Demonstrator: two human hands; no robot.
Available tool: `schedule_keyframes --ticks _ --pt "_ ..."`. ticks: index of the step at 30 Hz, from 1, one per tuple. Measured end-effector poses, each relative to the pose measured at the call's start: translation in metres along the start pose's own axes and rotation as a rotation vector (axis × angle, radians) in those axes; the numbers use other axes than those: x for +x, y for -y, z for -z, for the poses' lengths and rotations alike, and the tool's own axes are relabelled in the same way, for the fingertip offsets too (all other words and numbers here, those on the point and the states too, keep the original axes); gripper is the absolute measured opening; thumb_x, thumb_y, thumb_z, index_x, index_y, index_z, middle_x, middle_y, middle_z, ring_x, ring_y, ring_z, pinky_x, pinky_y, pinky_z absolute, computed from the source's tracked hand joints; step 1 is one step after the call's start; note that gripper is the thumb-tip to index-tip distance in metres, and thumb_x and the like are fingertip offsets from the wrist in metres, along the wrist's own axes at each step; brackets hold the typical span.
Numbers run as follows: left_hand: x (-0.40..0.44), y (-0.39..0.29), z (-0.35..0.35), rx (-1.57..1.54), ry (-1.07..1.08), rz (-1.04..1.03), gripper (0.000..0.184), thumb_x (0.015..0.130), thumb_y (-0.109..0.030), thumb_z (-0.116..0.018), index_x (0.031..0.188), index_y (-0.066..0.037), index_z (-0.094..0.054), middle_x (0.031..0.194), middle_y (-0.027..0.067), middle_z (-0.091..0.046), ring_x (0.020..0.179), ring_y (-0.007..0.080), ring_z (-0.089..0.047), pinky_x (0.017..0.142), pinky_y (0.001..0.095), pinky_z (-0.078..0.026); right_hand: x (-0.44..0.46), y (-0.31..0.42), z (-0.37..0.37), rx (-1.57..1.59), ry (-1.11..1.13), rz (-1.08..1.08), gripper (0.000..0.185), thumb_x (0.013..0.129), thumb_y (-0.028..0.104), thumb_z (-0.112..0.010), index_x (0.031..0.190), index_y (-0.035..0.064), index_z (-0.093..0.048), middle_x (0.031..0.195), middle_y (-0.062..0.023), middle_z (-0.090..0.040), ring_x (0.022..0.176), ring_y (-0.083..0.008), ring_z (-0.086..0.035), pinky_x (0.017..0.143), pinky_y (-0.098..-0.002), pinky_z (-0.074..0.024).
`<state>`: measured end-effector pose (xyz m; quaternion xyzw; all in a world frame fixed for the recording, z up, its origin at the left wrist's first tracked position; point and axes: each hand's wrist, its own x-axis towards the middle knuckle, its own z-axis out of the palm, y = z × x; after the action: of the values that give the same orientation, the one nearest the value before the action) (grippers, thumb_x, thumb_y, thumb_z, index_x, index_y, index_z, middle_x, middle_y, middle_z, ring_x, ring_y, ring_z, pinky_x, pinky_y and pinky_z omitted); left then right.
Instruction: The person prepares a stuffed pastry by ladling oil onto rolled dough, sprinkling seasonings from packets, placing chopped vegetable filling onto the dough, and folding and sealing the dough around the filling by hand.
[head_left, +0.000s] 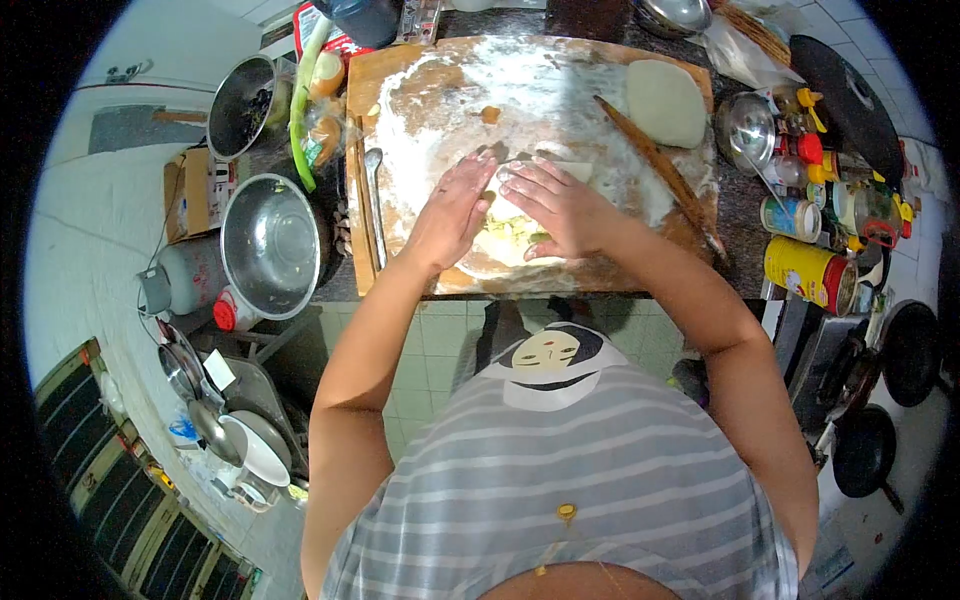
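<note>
A flattened sheet of dough point(572, 170) lies on the floury wooden board, with a pale yellow-green chopped filling point(508, 232) on it. My left hand point(456, 208) rests at the left side of the dough, fingers stretched forward. Across the dough's right part lies my right hand point(558, 205), its fingers extended over the far edge and its thumb near the filling. Both hands are dusted with flour, and their fingertips partly hide the dough beneath. To the right, a brown tapered rolling pin point(660, 175) lies slantwise below a smooth block of dough point(665, 103).
The board point(560, 283) carries a metal spoon point(376, 215) along its left side. Metal bowls point(271, 246) and a green onion point(301, 110) stand left of it. A small metal bowl point(745, 130), sauce bottles and a yellow can point(800, 268) crowd the right.
</note>
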<state>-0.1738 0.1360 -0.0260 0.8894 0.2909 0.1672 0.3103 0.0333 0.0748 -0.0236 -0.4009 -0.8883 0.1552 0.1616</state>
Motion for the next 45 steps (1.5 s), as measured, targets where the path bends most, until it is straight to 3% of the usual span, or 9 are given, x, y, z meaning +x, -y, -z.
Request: schedule_keyframes --ticks 9,12,16,19,22,28,34,40,45 --pt "0.007 0.004 -0.007 -0.080 0.145 0.035 0.044 0.086 -0.023 -0.038 0.127 -0.008 -0.031 0.127 0.0150 -0.035 0.119 0.0291 -0.031 0.099 0.0387 -0.024 -0.004 0.001 -0.008 -0.004 -0.030 -0.061 0.064 0.070 0.042 -0.056 0.117 0.0010 -0.041 0.122 -0.0176 -0.040 0.116 -0.0319 -0.034 0.099 -0.0443 -0.0201" --pt "0.000 -0.007 0.006 0.087 -0.002 -0.080 0.042 0.084 -0.019 -0.041 0.124 -0.006 -0.035 0.123 0.0183 -0.038 0.113 0.0356 -0.036 0.096 0.0416 -0.027 -0.030 0.010 -0.002 0.040 -0.120 -0.412 0.055 0.075 0.033 -0.053 0.119 0.0027 -0.040 0.120 -0.0177 -0.043 0.113 -0.0321 -0.037 0.097 -0.0435 -0.0234" --pt "-0.047 -0.017 -0.015 0.169 0.129 -0.261 0.035 0.072 -0.024 -0.060 0.102 -0.007 -0.054 0.101 0.0097 -0.051 0.092 0.0280 -0.048 0.083 0.0407 -0.035 -0.077 0.035 -0.005 -0.107 0.302 -0.366 0.026 0.072 0.025 -0.053 0.091 0.0079 -0.058 0.088 -0.0107 -0.056 0.083 -0.0285 -0.053 0.071 -0.0413 -0.0423" --pt "-0.065 -0.021 -0.049 0.216 0.148 -0.207 0.030 0.067 -0.024 -0.064 0.090 -0.006 -0.058 0.091 0.0059 -0.052 0.083 0.0242 -0.050 0.076 0.0378 -0.039 -0.073 0.045 -0.016 -0.016 0.106 -0.290 0.022 0.070 0.023 -0.058 0.085 0.0075 -0.057 0.075 -0.0071 -0.050 0.075 -0.0235 -0.050 0.062 -0.0349 -0.0405" --pt "-0.060 -0.022 -0.062 0.169 -0.046 -0.219 0.022 0.067 -0.021 -0.062 0.083 -0.007 -0.058 0.093 0.0042 -0.052 0.082 0.0218 -0.049 0.072 0.0326 -0.040 -0.070 0.036 -0.044 0.010 -0.174 -0.243 0.017 0.070 0.024 -0.052 0.070 0.0075 -0.056 0.068 -0.0103 -0.052 0.068 -0.0277 -0.052 0.058 -0.0411 -0.0409" --pt "-0.054 -0.024 -0.064 0.144 -0.064 -0.213 0.028 0.067 -0.019 -0.065 0.087 -0.002 -0.057 0.083 0.0075 -0.053 0.078 0.0248 -0.050 0.070 0.0350 -0.042 -0.063 0.035 -0.039 0.035 0.002 -0.238 0.018 0.072 0.022 -0.052 0.078 0.0062 -0.056 0.078 -0.0130 -0.053 0.072 -0.0296 -0.053 0.062 -0.0405 -0.0423" --pt "-0.051 -0.039 -0.057 0.218 -0.057 -0.142 0.025 0.068 -0.013 -0.060 0.090 -0.004 -0.055 0.083 0.0074 -0.052 0.079 0.0233 -0.050 0.070 0.0339 -0.038 -0.058 0.044 -0.035 0.391 -0.001 -0.698 0.023 0.077 0.020 -0.049 0.093 0.0042 -0.052 0.085 -0.0143 -0.054 0.079 -0.0311 -0.056 0.070 -0.0381 -0.0440" --pt "-0.037 -0.044 -0.035 0.312 -0.142 -0.091 0.018 0.066 -0.012 -0.060 0.082 -0.005 -0.054 0.088 0.0066 -0.052 0.082 0.0226 -0.049 0.073 0.0360 -0.035 -0.049 0.052 0.010 0.503 -0.123 -0.691 0.021 0.074 0.016 -0.054 0.092 0.0044 -0.054 0.084 -0.0142 -0.054 0.078 -0.0312 -0.054 0.071 -0.0382 -0.0429" --pt "0.003 -0.041 -0.015 0.127 -0.246 -0.108 0.013 0.069 -0.008 -0.058 0.081 -0.003 -0.055 0.089 0.0087 -0.055 0.085 0.0278 -0.051 0.079 0.0385 -0.037 -0.032 0.036 0.016 0.190 -0.304 -0.624 0.017 0.074 0.017 -0.056 0.085 0.0042 -0.056 0.079 -0.0133 -0.055 0.077 -0.0307 -0.053 0.070 -0.0375 -0.0422"
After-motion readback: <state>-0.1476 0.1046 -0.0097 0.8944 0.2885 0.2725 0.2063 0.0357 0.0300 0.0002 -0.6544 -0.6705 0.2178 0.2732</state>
